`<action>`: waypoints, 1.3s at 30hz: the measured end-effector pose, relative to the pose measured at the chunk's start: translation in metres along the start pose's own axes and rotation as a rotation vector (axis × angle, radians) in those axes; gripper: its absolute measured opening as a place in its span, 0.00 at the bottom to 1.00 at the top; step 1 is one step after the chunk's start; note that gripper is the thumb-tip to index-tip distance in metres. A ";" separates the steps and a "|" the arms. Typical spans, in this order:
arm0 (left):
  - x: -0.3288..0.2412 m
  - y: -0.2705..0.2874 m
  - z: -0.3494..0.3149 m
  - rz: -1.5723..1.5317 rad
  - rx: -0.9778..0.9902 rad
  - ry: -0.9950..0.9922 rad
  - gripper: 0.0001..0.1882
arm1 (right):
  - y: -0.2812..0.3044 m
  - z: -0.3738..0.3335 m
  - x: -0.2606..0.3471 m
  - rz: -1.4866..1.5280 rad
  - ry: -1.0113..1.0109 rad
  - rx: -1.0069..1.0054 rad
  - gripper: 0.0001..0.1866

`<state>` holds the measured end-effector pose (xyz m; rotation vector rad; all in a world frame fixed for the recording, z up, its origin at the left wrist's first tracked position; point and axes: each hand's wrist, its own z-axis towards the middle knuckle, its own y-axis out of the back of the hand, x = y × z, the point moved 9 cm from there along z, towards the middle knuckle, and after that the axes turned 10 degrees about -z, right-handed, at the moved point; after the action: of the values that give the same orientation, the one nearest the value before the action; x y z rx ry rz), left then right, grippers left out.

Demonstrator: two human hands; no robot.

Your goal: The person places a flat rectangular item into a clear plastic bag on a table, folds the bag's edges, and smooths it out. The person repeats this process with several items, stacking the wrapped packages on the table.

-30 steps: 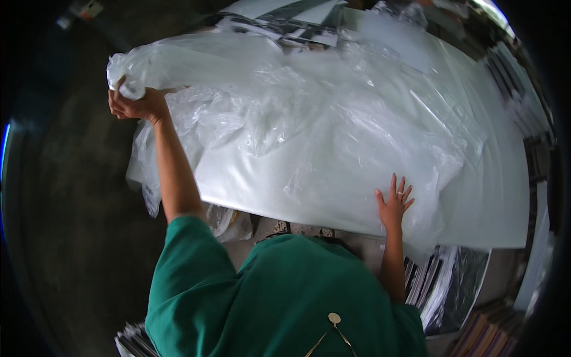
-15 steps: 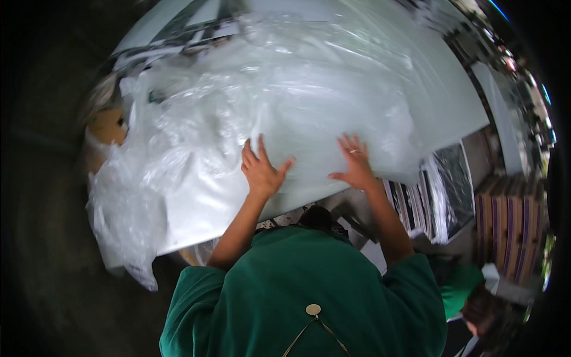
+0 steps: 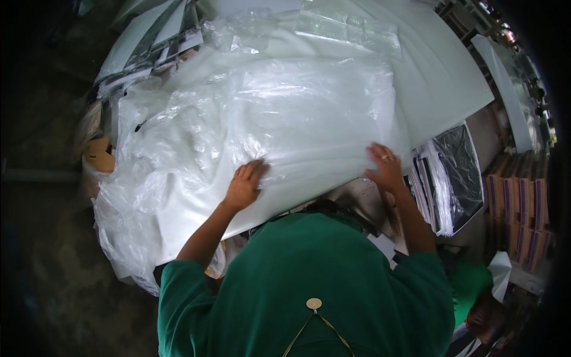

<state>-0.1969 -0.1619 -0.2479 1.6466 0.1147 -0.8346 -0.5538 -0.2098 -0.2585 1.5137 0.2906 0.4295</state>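
A clear plastic sheet (image 3: 315, 113) lies spread and wrinkled over the pale table surface (image 3: 440, 89) in front of me. My left hand (image 3: 244, 183) rests on the near edge of the plastic, its fingers lying flat. At the right near corner, my right hand (image 3: 386, 168) touches the sheet with thumb and fingers apart; a ring shows on one finger. Bunched clear plastic (image 3: 137, 196) spreads to the left and hangs over the table's left end. Farther back lies a separate folded clear plastic piece (image 3: 351, 33).
Dark-and-white flat pieces (image 3: 148, 50) lie at the far left. A brown cardboard piece (image 3: 99, 156) sits beside the table's left end. To the right are a plastic-wrapped stack (image 3: 449, 178) and stacked brown boxes (image 3: 517, 202). A person in a green sleeve (image 3: 470, 288) is at lower right.
My hands have moved apart and nearer to me, left hand to the left, right hand to the right. The plastic now lies flatter, and the folded piece behind it shows.
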 end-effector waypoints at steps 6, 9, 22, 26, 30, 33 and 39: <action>0.000 0.007 0.005 0.088 -0.183 0.019 0.30 | -0.003 -0.033 -0.065 -0.433 0.126 0.037 0.51; 0.001 0.017 0.009 0.152 -0.245 0.072 0.28 | 0.003 -0.022 -0.062 -0.233 0.115 0.035 0.47; 0.051 0.018 0.024 -0.360 0.250 0.608 0.12 | -0.012 0.006 -0.139 0.814 -0.175 0.257 0.15; 0.062 0.037 0.042 -0.793 0.307 0.751 0.16 | -0.012 0.025 -0.176 1.326 -0.493 0.389 0.17; 0.082 0.036 0.068 -0.927 0.095 0.821 0.32 | -0.052 0.027 -0.200 1.374 -0.832 0.469 0.21; 0.068 0.087 0.066 -0.375 -0.377 0.592 0.38 | -0.048 0.034 -0.201 1.286 -0.781 0.397 0.22; -0.051 0.077 0.047 -0.120 -0.426 0.173 0.54 | -0.020 0.031 -0.187 1.339 -0.452 0.350 0.22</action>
<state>-0.2173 -0.2058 -0.1563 1.3138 0.4836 -0.6985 -0.7050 -0.3209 -0.2915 1.9375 -1.1334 1.0748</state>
